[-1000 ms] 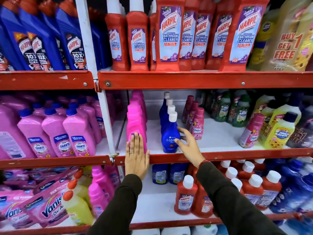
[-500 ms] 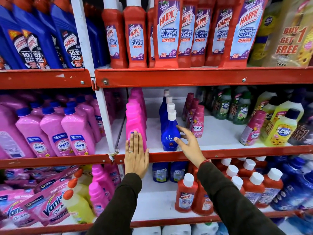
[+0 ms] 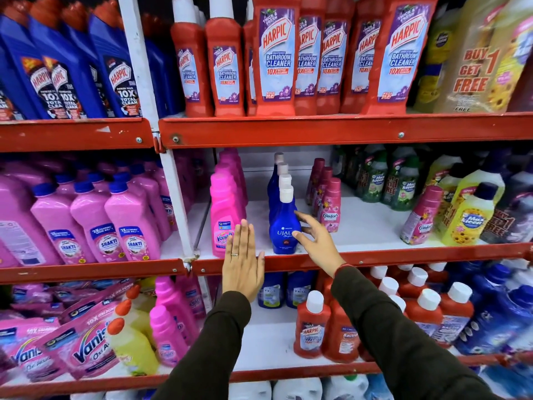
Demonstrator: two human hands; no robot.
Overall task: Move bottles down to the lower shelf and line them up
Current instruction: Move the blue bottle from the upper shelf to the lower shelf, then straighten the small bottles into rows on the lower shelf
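A row of blue Ujala bottles (image 3: 284,226) with white caps stands on the middle shelf (image 3: 375,256). My right hand (image 3: 313,241) is open, its fingertips touching the right side of the front blue bottle. A row of pink Vanish bottles (image 3: 223,215) stands to the left. My left hand (image 3: 243,262) is flat and open, fingers up, in front of the front pink bottle and the shelf edge. Below, the lower shelf (image 3: 268,345) holds red Harpic bottles (image 3: 311,327) and small blue bottles (image 3: 271,293) at the back.
Large red Harpic bottles (image 3: 275,56) fill the top shelf. Pink Comfort bottles (image 3: 330,206) stand right of the blue row, one (image 3: 421,217) leaning further right. Pink Shakti bottles (image 3: 132,223) fill the left bay. Vanish pouches (image 3: 83,345) and a yellow bottle (image 3: 129,345) lie lower left.
Both hands stay almost where they were. My right hand's fingers have spread slightly against the front blue bottle. The camera has shifted a little.
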